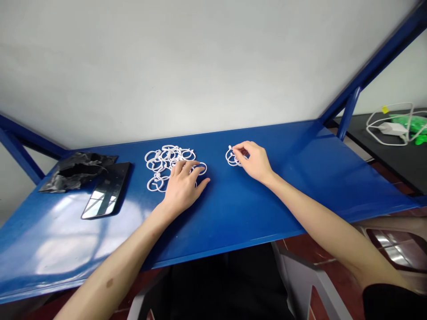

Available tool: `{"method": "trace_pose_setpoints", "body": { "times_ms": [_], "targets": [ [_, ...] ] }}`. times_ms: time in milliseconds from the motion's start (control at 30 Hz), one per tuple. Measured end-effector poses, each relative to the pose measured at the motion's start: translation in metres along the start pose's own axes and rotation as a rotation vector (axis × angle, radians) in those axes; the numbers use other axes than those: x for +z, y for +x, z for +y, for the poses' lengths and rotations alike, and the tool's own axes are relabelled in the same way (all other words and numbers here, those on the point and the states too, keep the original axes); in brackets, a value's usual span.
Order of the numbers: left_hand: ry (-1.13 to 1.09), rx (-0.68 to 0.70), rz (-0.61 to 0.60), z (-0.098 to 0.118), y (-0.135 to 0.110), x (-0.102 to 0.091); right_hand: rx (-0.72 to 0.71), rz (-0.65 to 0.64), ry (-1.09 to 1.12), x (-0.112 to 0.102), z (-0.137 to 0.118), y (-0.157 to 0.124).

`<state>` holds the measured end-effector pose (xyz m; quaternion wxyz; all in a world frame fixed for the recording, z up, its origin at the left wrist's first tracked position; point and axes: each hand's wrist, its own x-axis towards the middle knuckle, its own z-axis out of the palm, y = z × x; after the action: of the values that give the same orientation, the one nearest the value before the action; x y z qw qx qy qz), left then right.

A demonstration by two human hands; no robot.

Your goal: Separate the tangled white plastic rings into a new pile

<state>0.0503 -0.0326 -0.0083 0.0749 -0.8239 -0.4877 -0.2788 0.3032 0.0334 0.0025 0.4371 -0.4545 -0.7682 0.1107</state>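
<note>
A heap of several white plastic rings (163, 162) lies on the blue shelf (300, 178). My left hand (185, 184) rests palm down on the heap's right edge, fingers curled over a ring. Farther right sits a small cluster of white rings (232, 158). My right hand (255, 160) reaches to it and pinches one ring between thumb and fingertips.
A dark phone (106, 190) lies at the left, with a crumpled black plastic bag (75, 170) behind it. Blue frame posts (348, 113) rise at the right. A black table at far right carries a white charger with cable (392, 128) and green items (413, 124).
</note>
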Motion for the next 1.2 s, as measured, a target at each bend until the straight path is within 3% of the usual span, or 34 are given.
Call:
{"method": "trace_pose_setpoints", "body": {
  "times_ms": [133,300,400,567,700,833,967,1067,1200],
  "targets": [
    [0.057,-0.019,-0.056,-0.005,-0.003,0.004,0.187,-0.049,0.065,0.001,0.029,0.007],
    [0.04,0.032,-0.052,-0.003,-0.001,0.002,0.207,-0.131,-0.027,0.006,0.036,0.007],
    [0.017,0.052,-0.018,0.0,0.001,0.0,0.188,-0.09,-0.04,0.006,0.035,0.007],
    [-0.049,0.047,0.05,0.004,0.003,-0.003,0.003,0.031,-0.064,0.001,0.015,0.003],
    [-0.067,0.086,0.096,0.006,0.004,-0.007,-0.135,-0.061,0.025,0.001,-0.017,-0.008],
    [-0.047,0.125,0.13,0.009,0.002,-0.009,-0.076,-0.227,0.162,0.006,-0.036,-0.019],
    [-0.102,0.123,0.107,0.013,0.0,-0.009,-0.02,-0.261,0.26,0.01,-0.036,-0.023],
    [-0.189,0.044,0.107,0.016,0.0,-0.008,-0.038,-0.225,0.275,0.009,-0.036,-0.022],
    [-0.302,-0.234,0.066,0.017,-0.001,-0.007,-0.094,-0.202,0.248,0.008,-0.041,-0.023]
  ]
}}
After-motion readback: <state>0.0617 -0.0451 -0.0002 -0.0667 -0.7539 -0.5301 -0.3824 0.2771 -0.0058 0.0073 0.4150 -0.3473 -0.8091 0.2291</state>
